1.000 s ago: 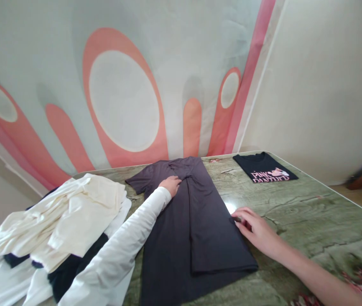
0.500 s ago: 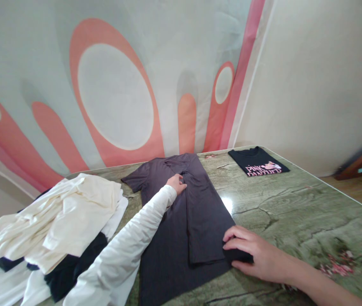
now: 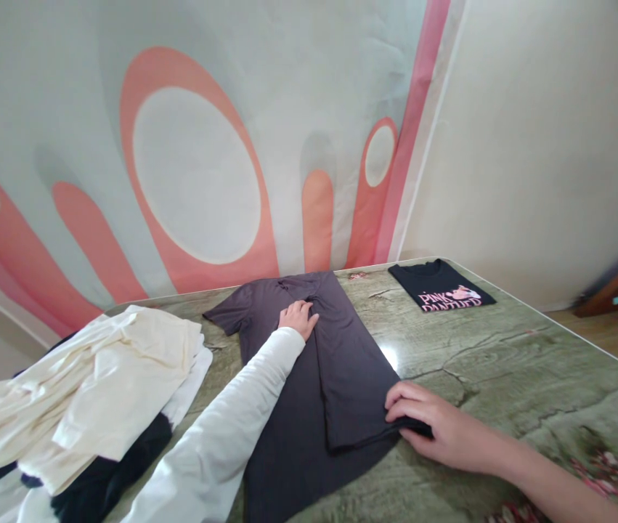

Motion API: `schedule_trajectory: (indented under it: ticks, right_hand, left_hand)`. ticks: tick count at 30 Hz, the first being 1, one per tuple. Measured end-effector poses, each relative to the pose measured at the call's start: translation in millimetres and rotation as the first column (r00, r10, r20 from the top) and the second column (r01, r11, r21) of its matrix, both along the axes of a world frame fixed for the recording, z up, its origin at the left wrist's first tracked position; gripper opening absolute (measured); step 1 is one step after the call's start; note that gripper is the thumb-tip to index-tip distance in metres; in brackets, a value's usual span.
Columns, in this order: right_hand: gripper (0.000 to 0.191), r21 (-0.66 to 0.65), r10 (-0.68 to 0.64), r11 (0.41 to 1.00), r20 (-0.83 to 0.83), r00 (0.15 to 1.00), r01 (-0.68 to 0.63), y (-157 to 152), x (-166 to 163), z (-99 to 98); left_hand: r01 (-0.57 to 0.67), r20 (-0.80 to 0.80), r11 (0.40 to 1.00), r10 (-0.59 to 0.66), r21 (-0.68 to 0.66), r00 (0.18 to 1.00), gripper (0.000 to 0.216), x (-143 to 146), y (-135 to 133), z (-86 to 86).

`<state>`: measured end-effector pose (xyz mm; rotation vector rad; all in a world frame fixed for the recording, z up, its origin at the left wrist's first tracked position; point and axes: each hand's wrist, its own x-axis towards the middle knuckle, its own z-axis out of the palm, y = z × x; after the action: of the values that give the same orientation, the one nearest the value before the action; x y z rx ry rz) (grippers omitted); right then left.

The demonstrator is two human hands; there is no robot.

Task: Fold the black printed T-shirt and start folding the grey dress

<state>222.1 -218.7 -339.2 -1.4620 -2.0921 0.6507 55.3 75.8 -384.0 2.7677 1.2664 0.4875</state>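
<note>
A dark grey T-shirt lies spread on the green marbled table, its right side folded over towards the middle. My left hand, in a long white sleeve, rests flat and open on the shirt just below the collar. My right hand is at the lower right corner of the folded flap, with the fingers and thumb closed on the hem of the shirt.
A heap of cream, white and dark garments fills the table's left side. A folded black T-shirt with pink print lies at the far right corner. A wall with pink and grey shapes rises behind the table.
My right hand slid down the shirt's folded right edge from its middle to the lower corner and closed on the hem. My left hand shifted slightly towards the shirt's centre line.
</note>
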Motion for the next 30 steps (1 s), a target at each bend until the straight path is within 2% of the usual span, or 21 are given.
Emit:
schedule_trajectory:
  ticks: [4,7,13,17,21,25,30]
  right_hand:
    - [0.025,0.033,-0.053,0.998,-0.033,0.998,0.054,29,24,-5.6]
    - [0.022,0.055,-0.044,0.997,-0.050,0.998,0.047,54,37,-8.1]
    - [0.022,0.096,-0.040,0.994,-0.066,0.997,0.047,81,36,-14.1]
    - [0.024,0.148,-0.067,0.986,-0.057,0.996,0.074,77,32,-20.0]
    - [0.027,0.214,-0.064,0.975,-0.016,0.998,0.065,72,31,-22.9]
    - [0.023,0.279,-0.064,0.959,0.018,0.998,0.057,70,32,-23.6]
    - [0.022,0.319,-0.104,0.942,-0.002,0.995,0.099,69,32,-22.9]
  left_hand:
    - [-0.028,0.016,0.999,0.029,-0.017,0.999,0.039,15,30,1.9]
    - [-0.042,0.039,0.998,0.044,-0.040,0.998,0.039,22,50,1.9]
    - [-0.096,0.115,0.987,0.111,-0.129,0.987,0.036,26,70,2.2]
    - [-0.162,0.190,0.958,0.210,-0.238,0.959,0.031,29,70,5.4]
    - [-0.192,0.266,0.894,0.316,-0.404,0.911,0.028,33,63,5.4]
    - [-0.128,0.337,0.813,0.372,-0.568,0.865,0.040,34,50,3.8]
    - [0.020,0.422,0.718,0.387,-0.696,0.820,0.055,34,32,8.6]
